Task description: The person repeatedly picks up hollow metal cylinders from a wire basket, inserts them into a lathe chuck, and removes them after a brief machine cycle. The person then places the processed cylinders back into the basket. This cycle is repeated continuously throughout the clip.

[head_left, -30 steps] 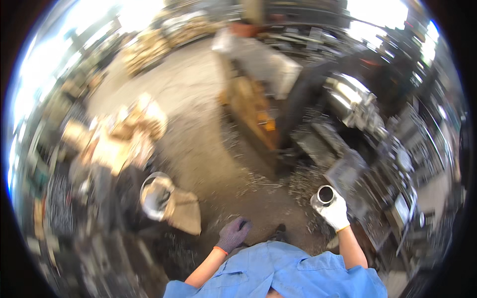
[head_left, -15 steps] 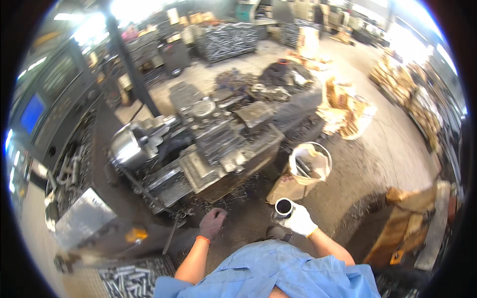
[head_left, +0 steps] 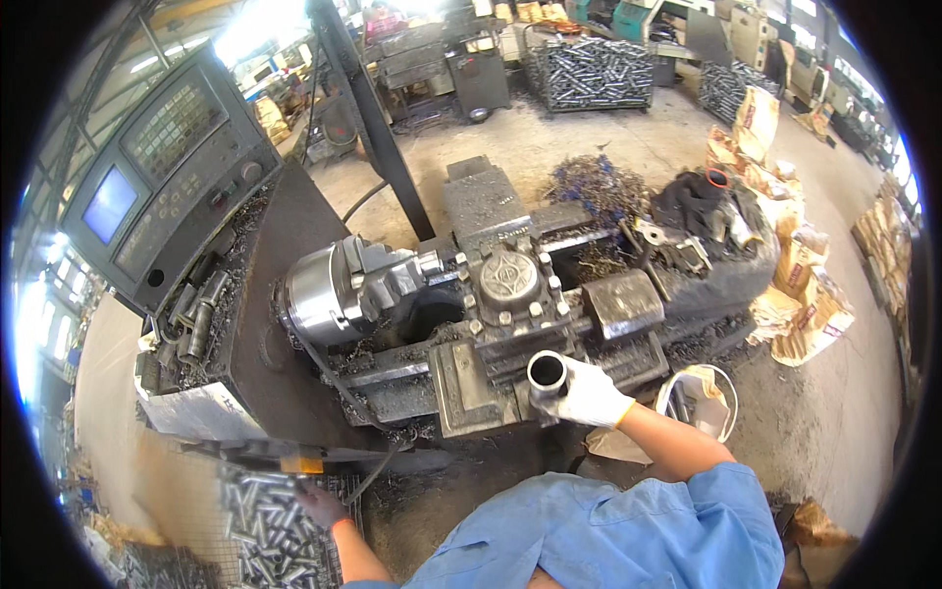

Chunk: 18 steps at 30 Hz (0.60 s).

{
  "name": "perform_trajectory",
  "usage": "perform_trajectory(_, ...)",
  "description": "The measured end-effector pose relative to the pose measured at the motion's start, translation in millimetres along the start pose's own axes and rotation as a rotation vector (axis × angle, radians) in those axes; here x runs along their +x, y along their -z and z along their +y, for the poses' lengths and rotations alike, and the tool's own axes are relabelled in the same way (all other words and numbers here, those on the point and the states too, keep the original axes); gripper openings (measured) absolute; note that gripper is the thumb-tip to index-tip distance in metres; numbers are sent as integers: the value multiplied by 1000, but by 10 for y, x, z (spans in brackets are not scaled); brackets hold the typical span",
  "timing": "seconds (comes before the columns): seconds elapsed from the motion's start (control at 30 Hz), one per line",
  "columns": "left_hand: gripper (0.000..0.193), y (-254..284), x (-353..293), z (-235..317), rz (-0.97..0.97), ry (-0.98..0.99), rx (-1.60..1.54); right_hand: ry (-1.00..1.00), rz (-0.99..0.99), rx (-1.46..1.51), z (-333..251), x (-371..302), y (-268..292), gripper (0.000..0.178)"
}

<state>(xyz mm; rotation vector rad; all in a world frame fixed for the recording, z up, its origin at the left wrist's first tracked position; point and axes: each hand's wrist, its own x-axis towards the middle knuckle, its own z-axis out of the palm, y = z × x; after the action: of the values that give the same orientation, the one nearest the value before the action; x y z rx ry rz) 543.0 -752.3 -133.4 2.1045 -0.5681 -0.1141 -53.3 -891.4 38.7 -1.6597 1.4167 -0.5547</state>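
Observation:
My right hand (head_left: 594, 393), in a white glove, is wrapped round a short metal tube (head_left: 547, 374) whose round open end faces up. It is above the near side of a lathe's tool carriage (head_left: 508, 280). My left hand (head_left: 320, 504), in a dark glove with an orange cuff, reaches down to the lower left beside a wire basket full of small metal tubes (head_left: 270, 525). Motion smears its fingers, so whether they grip anything is unclear. The lathe's shiny chuck (head_left: 329, 294) is to the left of the carriage.
A control panel with a lit screen (head_left: 110, 204) rises at the left, with loose metal parts (head_left: 201, 319) on the ledge below. Behind the carriage lies a heap of metal shavings (head_left: 594, 187). A white bucket (head_left: 726, 398) stands right of my right arm, and paper sacks (head_left: 810, 304) farther right.
My right hand has moved with the tube from beside the bucket to above the lathe carriage. My left hand has gone down and left to the basket. The view has turned left.

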Motion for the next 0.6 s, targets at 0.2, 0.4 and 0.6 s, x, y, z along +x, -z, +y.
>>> perform_trajectory(0.2,53,-19,280,-8,37,238,-392,432,-63,-160,-446,542,1395,44)
perform_trajectory(0.4,53,-88,214,-96,32,169,-315,674,-36,-364,-1116,2381,1298,40)
perform_trajectory(0.6,53,-245,19,-123,142,62,-37,96,-557,-421,-1054,3564,375,49)
